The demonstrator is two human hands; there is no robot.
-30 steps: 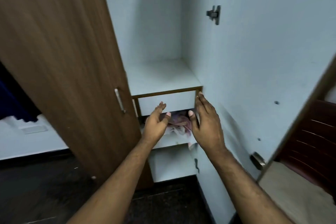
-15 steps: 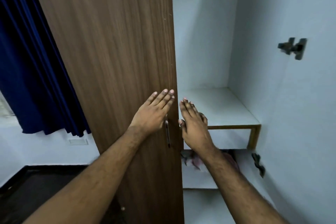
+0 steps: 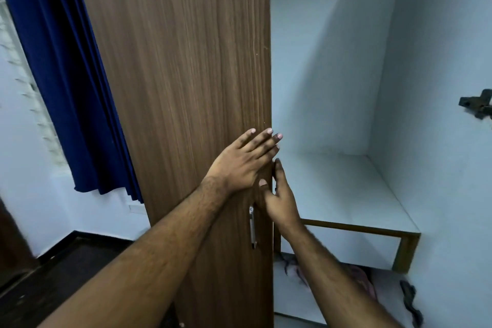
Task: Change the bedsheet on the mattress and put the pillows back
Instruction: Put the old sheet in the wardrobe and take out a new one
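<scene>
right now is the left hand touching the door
Touching. The head view shows the left hand laid flat, fingers straight, against the door face near its edge.
</scene>
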